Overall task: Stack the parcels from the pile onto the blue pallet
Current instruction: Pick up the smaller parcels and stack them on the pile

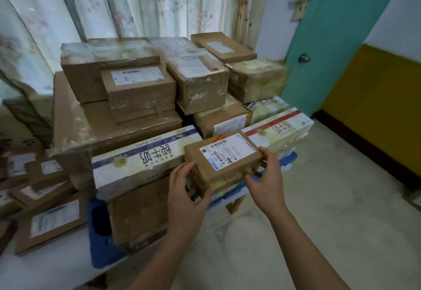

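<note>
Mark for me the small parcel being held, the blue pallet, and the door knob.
small parcel [224, 153], head view, on its white shipping label.
blue pallet [100, 239], head view, on its bare front-left corner.
door knob [304, 58], head view, on the round metal knob.

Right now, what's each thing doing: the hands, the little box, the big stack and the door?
Left hand: grips the small parcel's left end.
Right hand: grips its right end.
Small parcel: held, label up, not yet set down.
Stacked parcels: piled several layers high on the blue pallet.
Pile: parcels waiting at left.
Teal door: cannot tell whether shut.
</note>
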